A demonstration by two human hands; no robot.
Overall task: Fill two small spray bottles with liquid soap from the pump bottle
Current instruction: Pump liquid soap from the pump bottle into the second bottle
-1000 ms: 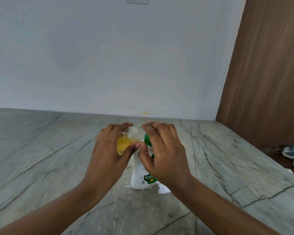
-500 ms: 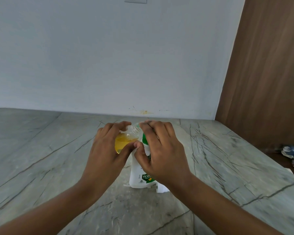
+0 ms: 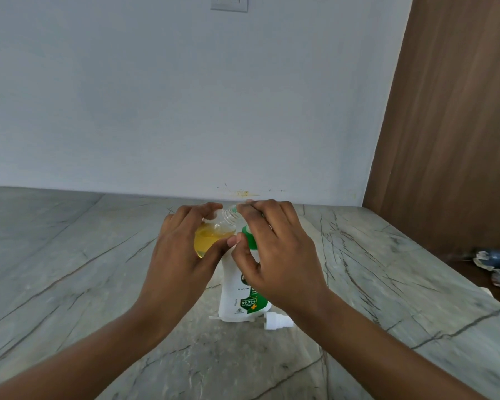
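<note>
mid-fill, it seems: the left hand [image 3: 179,255] is gripping a small spray bottle [image 3: 217,226], tilted, part full of yellow soap [image 3: 208,243], its neck pointing to 2 o'clock. the right hand [image 3: 274,249] is curling over the head of the pump bottle [image 3: 237,298] standing on the surface [image 3: 70,269]. a white spray cap [image 3: 279,321] is lying at the pump bottle's 5 o'clock. next: steady pumping, keeping the neck aligned.

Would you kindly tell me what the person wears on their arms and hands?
Nothing shows: the left hand and right hand are bare, without gloves, rings or a watch. The left forearm and right forearm are uncovered to the picture's edge; no sleeve is in view.
</note>
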